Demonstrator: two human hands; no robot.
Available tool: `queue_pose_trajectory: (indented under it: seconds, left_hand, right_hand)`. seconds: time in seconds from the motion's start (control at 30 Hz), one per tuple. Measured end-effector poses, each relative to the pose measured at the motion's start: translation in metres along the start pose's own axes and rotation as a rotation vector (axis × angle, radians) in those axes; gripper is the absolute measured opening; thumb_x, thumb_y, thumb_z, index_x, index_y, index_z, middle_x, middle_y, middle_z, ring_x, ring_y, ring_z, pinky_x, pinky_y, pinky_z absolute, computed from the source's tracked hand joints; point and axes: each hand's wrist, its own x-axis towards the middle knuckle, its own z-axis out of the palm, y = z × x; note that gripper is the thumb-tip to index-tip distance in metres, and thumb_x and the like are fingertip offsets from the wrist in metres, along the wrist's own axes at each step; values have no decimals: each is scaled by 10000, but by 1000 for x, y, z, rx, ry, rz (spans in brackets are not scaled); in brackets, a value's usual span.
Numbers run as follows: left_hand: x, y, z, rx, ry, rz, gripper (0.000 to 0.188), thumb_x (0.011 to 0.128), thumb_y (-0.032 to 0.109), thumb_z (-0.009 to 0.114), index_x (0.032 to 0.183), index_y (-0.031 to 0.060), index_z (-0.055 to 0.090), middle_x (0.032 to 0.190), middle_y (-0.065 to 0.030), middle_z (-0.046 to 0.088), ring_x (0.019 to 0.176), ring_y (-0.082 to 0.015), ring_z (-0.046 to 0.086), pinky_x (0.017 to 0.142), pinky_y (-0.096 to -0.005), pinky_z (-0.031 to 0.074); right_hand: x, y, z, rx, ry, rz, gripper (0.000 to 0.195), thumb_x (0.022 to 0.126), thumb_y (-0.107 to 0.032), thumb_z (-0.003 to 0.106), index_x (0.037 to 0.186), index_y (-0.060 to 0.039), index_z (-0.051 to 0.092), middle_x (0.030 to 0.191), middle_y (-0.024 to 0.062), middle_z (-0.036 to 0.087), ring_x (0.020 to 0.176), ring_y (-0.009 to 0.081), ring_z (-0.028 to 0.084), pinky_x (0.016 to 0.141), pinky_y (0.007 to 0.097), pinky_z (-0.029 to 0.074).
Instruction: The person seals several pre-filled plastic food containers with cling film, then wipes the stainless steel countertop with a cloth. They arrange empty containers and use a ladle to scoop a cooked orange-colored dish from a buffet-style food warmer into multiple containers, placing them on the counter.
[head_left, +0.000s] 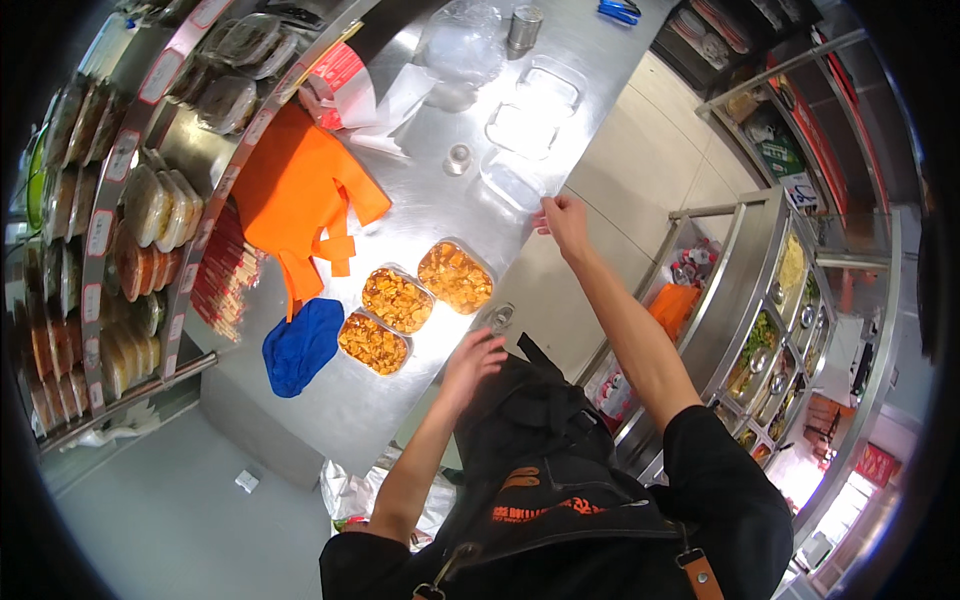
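Observation:
My right hand (564, 225) is at the table's edge, fingers curled beside the near corner of a clear plastic lid (513, 180); whether it grips that corner is hidden. My left hand (471, 366) holds nothing, its fingers apart, just below a small clear glass container (498, 316) at the same edge. Three filled plastic food containers stand together on the steel table (420, 202): one on the right (455, 276), one in the middle (397, 298) and one on the left (373, 343). All hold orange-brown diced food in sauce. Two more clear pieces, one middle (523, 129) and one far (553, 81), lie beyond the lid.
Orange non-woven bags (300, 180) and a blue cloth item (303, 346) lie left of the food. Wrapped chopsticks (225, 277) lie beside a shelf rack (169, 330) of packed containers. A small glass jar (457, 159) and metal shaker (525, 28) stand farther back. A food counter (765, 337) is at right.

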Motion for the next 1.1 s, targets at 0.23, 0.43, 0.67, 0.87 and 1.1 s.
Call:
queue_pose_trajectory:
  seconds: [0.23, 0.43, 0.67, 0.87, 1.1]
  left_hand:
    - [33, 1, 18, -334, -65, 24, 600, 991, 103, 459, 1516, 190, 181, 1485, -109, 383, 1203, -270, 532, 944, -407, 462]
    - [43, 15, 13, -292, -128, 81, 574, 996, 130, 459, 1506, 205, 207, 1486, -95, 377, 1196, -256, 528, 931, -403, 476]
    - [63, 40, 16, -297, -42, 113, 579, 972, 118, 506, 1476, 283, 275, 1445, -76, 435, 1208, -252, 516, 956, -416, 461]
    - [94, 16, 50, 35, -204, -55, 533, 997, 351, 470, 1462, 169, 286, 1450, -117, 415, 1234, -266, 464, 978, -429, 415]
    - [27, -69, 244, 629, -1394, -209, 1088, 734, 598, 734, 1531, 178, 123, 1485, -191, 343, 1317, -337, 399, 1073, -463, 365]
  right_hand:
    - [-86, 24, -64, 190, 22, 153, 218, 916, -177, 576, 861, 33, 596, 819, 152, 667, 665, 213, 677, 570, 299, 555]
    - [-142, 71, -116, 265, 109, 247, 220, 930, -184, 574, 840, 17, 586, 816, 148, 670, 683, 209, 683, 577, 287, 559]
    - [-191, 104, -162, 332, 289, 248, 171, 923, -156, 550, 876, 5, 584, 802, 132, 668, 693, 214, 695, 583, 295, 571]
    - [-266, 102, -170, 571, 400, 172, 164, 928, -156, 567, 901, 4, 593, 809, 130, 670, 714, 221, 697, 616, 306, 579]
    - [-393, 92, -167, 967, 545, -3, 211, 926, -181, 570, 916, 24, 618, 838, 140, 673, 697, 216, 691, 604, 310, 571]
